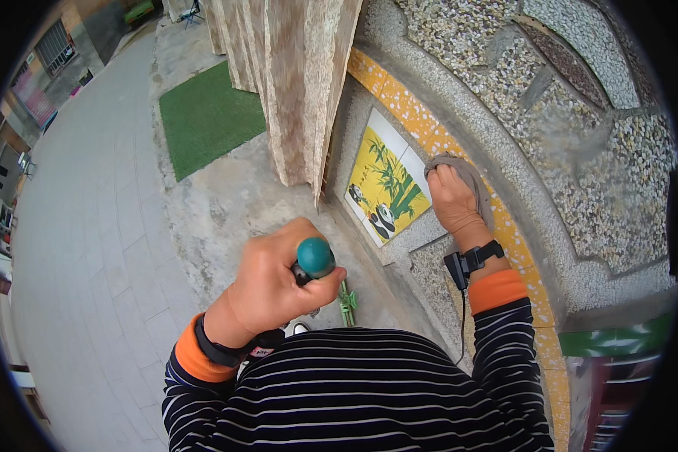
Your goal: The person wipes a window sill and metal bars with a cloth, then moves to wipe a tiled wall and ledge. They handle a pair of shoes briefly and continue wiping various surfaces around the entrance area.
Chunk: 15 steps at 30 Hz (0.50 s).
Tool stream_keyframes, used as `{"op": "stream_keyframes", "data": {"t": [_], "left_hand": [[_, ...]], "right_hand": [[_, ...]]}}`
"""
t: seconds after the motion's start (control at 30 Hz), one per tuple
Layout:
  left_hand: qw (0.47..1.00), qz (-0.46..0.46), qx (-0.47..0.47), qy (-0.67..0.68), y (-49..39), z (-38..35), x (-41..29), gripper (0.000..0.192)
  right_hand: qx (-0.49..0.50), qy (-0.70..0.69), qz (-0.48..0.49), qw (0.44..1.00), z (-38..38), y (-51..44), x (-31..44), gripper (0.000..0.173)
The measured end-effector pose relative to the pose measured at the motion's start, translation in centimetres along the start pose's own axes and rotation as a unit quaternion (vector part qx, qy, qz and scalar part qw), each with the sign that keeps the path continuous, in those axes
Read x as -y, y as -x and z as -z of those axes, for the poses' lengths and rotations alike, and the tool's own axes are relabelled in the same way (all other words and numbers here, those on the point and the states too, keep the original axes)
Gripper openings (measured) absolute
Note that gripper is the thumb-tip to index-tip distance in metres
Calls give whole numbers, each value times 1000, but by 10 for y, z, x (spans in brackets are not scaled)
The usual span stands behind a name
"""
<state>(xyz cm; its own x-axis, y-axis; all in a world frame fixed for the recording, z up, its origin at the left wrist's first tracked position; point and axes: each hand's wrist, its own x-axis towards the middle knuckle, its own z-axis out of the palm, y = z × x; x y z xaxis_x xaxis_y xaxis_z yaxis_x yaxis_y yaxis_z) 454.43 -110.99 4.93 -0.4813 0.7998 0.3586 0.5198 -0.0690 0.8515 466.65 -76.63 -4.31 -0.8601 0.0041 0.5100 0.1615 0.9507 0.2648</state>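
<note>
My left hand (282,277) is wrapped around a rod-like handle with a rounded teal end (315,257); whatever lies below the grip is hidden by the hand. Over at the wall, my right hand (453,198) grips a bunched grey-brown cloth (474,181). The cloth rests against the band of yellow speckled tiles (500,220) on the wall. Just left of that hand is a tile picture of pandas and bamboo (387,183), set into the pebbled wall. Each wrist wears a black strap, and a cable hangs from the right one.
A patterned curtain (291,85) hangs ahead beside the wall. Past it, a green mat (212,116) lies on the concrete ground (226,203). Green-tied sticks (347,305) are on the ground near my feet. A paved lane (107,226) runs along the left.
</note>
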Motion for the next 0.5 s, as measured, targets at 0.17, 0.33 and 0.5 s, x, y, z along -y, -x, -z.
{"op": "stream_keyframes", "data": {"t": [0.17,0.33,0.5], "left_hand": [[1000,-20,13,4,-12,-18,-10,20],[999,-24,23,4,-27,-16,-3,20],[997,-37,54,33,-59,4,22,21]], "right_hand": [[-4,-26,-18,999,-15,-8,1,14],[-24,-12,-6,1000,-27,-18,2,11],[-18,-23,-5,1000,-40,-49,6,12]]}}
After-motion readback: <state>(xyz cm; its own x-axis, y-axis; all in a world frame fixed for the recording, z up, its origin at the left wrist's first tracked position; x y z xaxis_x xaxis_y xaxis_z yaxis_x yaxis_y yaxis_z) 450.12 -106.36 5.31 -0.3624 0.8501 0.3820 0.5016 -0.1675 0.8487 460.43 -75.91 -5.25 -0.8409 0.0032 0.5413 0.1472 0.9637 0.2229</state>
